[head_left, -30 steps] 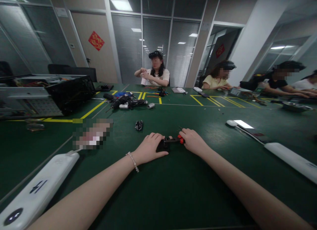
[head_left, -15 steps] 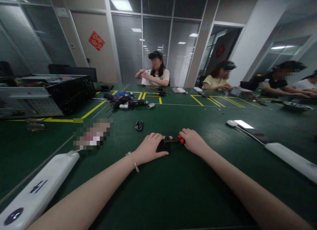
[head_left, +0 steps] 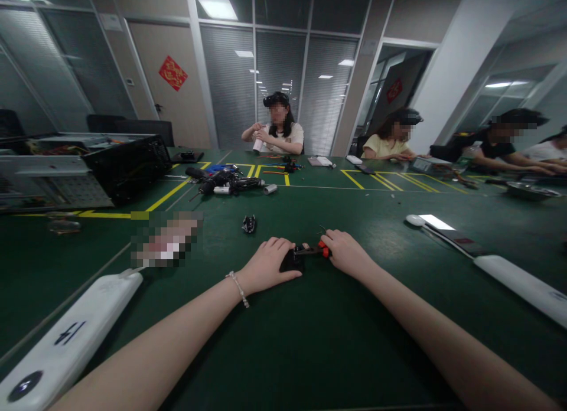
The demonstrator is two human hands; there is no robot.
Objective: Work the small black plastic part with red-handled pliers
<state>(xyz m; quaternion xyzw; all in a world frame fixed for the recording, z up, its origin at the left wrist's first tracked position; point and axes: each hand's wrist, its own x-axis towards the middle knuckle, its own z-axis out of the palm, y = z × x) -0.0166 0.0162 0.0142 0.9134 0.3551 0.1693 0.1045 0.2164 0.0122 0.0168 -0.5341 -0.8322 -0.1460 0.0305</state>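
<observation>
Near the middle of the green table (head_left: 283, 334), my left hand (head_left: 268, 263) grips a small black part (head_left: 291, 261) with the thumb on the near side and fingers on the far side. My right hand (head_left: 348, 253) is closed round the red handles of a pair of pliers (head_left: 315, 250). The dark jaws point left and reach the top of the black part; what they pinch is too small to make out. A small black-and-silver component (head_left: 248, 224) lies apart, beyond my left hand.
A pile of black cables and tools (head_left: 224, 180) lies farther back. An opened computer case (head_left: 124, 169) stands at the left. White stands flank my arms, left (head_left: 75, 334) and right (head_left: 522, 281). Across the table, a person (head_left: 283, 133) handles a pale cylinder; others sit at the right.
My hands, the pliers and the black part stay nearly in place. The person across the table has tilted their head slightly.
</observation>
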